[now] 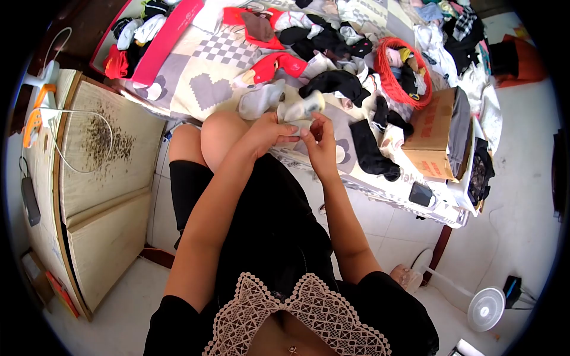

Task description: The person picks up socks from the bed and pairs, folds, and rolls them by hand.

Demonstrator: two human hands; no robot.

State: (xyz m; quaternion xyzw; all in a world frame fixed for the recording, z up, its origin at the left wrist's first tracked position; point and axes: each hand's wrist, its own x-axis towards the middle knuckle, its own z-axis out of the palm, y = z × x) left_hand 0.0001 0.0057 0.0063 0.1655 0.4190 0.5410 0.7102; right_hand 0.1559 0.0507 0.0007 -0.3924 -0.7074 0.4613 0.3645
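Handling in hand: the left hand (266, 134) and right hand (321, 144) meet at the bed's edge, fingers curled narrowly, beside a pale patterned cloth (304, 107). In my judgement, the next move calls for fine fingertip control. The bed (215, 92) carries it. Unverified: a small pale item between the fingertips is indistinct; whether either hand grips it, cannot tell.
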